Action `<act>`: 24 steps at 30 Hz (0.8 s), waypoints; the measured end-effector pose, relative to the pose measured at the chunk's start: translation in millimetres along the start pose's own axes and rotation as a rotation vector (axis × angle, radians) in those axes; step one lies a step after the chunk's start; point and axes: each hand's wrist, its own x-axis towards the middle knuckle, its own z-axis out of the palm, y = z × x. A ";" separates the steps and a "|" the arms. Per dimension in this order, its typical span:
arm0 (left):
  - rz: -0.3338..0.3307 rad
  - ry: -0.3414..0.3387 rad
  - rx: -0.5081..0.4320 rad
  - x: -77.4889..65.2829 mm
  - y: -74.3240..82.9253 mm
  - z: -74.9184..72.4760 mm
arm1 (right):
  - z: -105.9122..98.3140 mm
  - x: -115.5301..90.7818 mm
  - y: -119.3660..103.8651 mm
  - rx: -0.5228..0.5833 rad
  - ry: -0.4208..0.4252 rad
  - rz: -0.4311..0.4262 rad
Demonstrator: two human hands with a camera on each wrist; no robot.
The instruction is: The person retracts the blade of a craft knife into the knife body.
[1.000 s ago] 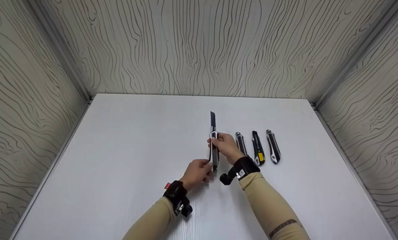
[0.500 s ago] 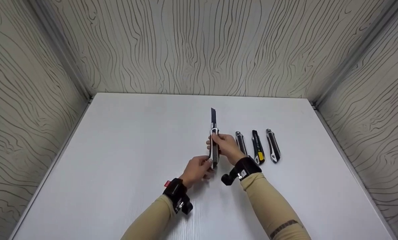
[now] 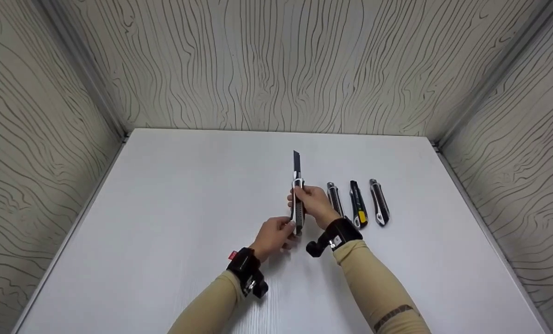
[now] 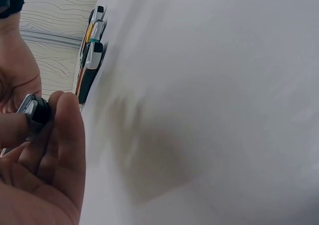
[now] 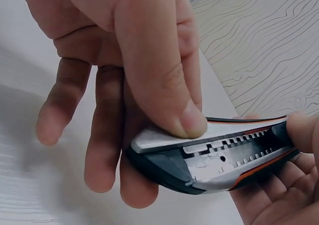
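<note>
A snap-off utility knife with a silver and dark body is held up between both hands, its dark blade extended away from me. My left hand pinches the tail end between thumb and fingers. Around the front half of the body, my right hand grips, thumb on top. In the right wrist view the knife shows a toothed metal channel and orange trim. There the right thumb rests at the black slider. Most of the knife is hidden behind the fingers in the left wrist view.
Right of the hands, three retracted utility knives lie in a row on the white table: a silver-dark one partly behind the right hand, a black-yellow one, and another silver-dark one. Wood-patterned walls enclose the table.
Over the past second both hands and the knife have shifted slightly away from me. The right hand sits a little lower along the body. The lying knives stay put.
</note>
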 end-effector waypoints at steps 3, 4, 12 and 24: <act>0.002 0.003 0.009 -0.3 0.6 0.2 | 0.4 0.6 0.3 0.004 0.000 0.002; 0.001 0.005 0.013 -0.2 0.9 0.2 | 0.4 0.6 0.1 0.003 -0.004 -0.002; -0.014 0.013 0.027 0.8 0.9 -0.6 | 0.6 0.8 -0.7 -0.012 -0.018 0.002; 0.005 0.028 0.033 1.5 -0.9 -1.0 | 2.1 1.3 -1.2 0.006 -0.015 0.003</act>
